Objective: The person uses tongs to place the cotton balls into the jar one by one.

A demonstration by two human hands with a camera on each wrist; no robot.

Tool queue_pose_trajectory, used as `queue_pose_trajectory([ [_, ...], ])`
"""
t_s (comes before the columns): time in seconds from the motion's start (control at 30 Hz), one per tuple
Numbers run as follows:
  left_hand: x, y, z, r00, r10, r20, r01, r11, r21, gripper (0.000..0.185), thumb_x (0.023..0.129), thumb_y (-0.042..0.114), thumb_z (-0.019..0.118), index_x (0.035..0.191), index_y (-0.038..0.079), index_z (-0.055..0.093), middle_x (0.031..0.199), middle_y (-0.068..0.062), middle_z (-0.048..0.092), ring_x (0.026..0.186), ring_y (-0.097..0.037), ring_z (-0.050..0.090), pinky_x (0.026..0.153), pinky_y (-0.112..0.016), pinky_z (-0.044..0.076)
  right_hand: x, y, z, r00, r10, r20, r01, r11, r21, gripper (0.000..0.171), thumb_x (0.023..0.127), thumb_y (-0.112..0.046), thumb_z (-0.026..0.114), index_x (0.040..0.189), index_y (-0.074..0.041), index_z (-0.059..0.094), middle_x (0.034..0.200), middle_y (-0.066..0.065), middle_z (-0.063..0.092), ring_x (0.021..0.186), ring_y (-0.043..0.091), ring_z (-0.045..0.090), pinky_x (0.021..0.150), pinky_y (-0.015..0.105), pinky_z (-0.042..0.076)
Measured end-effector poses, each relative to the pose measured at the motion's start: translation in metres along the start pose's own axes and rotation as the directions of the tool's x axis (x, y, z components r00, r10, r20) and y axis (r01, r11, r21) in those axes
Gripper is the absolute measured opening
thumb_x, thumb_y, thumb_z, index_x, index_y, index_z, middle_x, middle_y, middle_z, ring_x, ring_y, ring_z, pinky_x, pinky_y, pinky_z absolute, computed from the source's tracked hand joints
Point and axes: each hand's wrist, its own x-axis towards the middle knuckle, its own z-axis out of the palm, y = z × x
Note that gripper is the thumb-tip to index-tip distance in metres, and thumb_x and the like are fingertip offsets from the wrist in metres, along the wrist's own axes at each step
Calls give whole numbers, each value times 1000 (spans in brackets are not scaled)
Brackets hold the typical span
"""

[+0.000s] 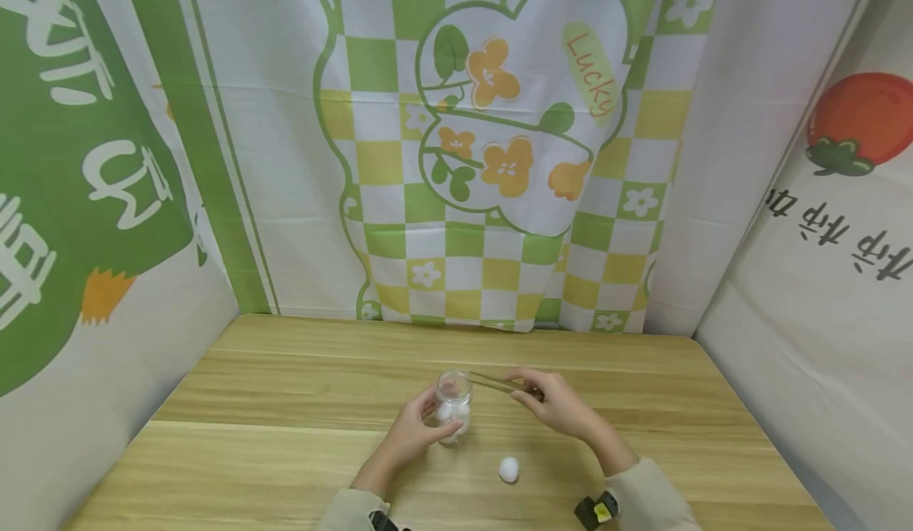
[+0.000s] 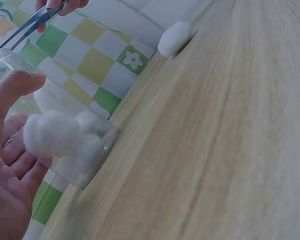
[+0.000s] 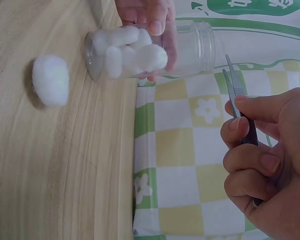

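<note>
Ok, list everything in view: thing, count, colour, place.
jar: one, clear glass, upright on the table, open top.
cotton balls in the jar: several, white, piled at its bottom; exact count unclear.
loose cotton ball: one, white, on the table near the jar.
tweezers: one pair, metal, tips at the jar's mouth.
table: one, light wood.
backdrop cloths: green, yellow and white prints, behind and at both sides.
left hand: grips the jar.
right hand: pinches the tweezers.
</note>
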Motion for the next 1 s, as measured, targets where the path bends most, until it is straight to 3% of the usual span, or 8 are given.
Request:
queue_pose_trajectory([
  [0.3, 0, 1, 0, 1000, 3, 1, -3, 1000, 7, 66, 84, 22, 74, 141, 7, 44, 143, -20, 52, 136, -41, 46, 116, -57, 36, -5, 4, -2, 1000, 3, 8, -3, 1000, 7, 28, 95, -9, 58, 121, -2, 60, 75, 6, 65, 60, -6, 44, 53, 15, 45],
  [0.53, -1, 2, -1, 1000, 8, 15, -8, 1000, 12, 67, 85, 21, 73, 142, 6, 42, 143, -21, 51, 136, -42, 44, 116, -58, 35, -8, 6, -1, 1000, 5, 9, -5, 1000, -3, 27, 94, -9, 58, 120, -1, 60, 87, 10, 70, 70, -4, 54, 63, 14, 52],
  [1.0, 1, -2, 0, 1000, 2, -4, -2, 1000, 25, 63, 84, 24, 74, 139, 8, 47, 141, -20, 53, 135, -41, 47, 116, -57, 36, -18, 11, 6, 998, 31, 63, -33, 999, 29, 30, 94, -13, 59, 121, -1, 61, 75, 11, 64, 63, -6, 46, 54, 14, 46],
])
